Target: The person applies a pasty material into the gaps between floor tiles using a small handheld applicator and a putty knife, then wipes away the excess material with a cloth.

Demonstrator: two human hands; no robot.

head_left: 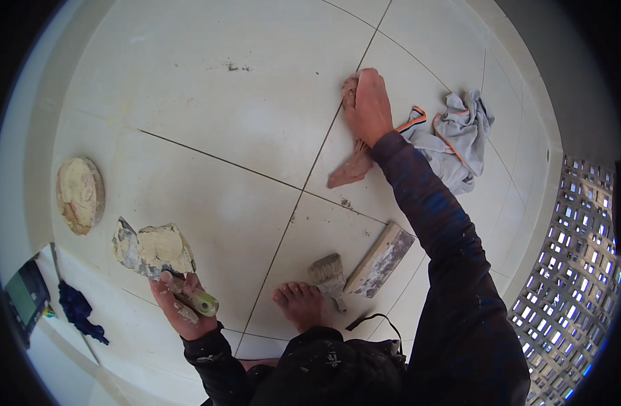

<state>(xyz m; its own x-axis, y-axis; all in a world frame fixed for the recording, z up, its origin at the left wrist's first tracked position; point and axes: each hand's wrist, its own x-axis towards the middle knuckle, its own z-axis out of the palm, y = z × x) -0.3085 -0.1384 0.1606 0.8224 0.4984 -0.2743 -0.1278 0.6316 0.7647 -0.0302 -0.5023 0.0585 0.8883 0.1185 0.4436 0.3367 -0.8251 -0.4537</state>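
Observation:
My left hand (183,304) is closed on a putty knife with a green handle (203,302). Cream putty (167,250) is heaped on its broad blade, with a grey-smeared part (126,245) sticking out to the left. My right arm reaches far forward, and my right hand (370,101) is closed low over a dark joint between floor tiles. Its fingers are bunched around what looks like a brownish rag (351,169), which trails out below the wrist onto the tile. How the fingers grip it is partly hidden.
A round putty-covered slab (80,196) lies at the left. Near my bare foot (302,304) are a brush (329,272) and a smeared wooden block (381,260). A grey cloth (459,135) lies at right, a dark blue cloth (80,310) at left. Patterned blockwork (567,277) edges the right.

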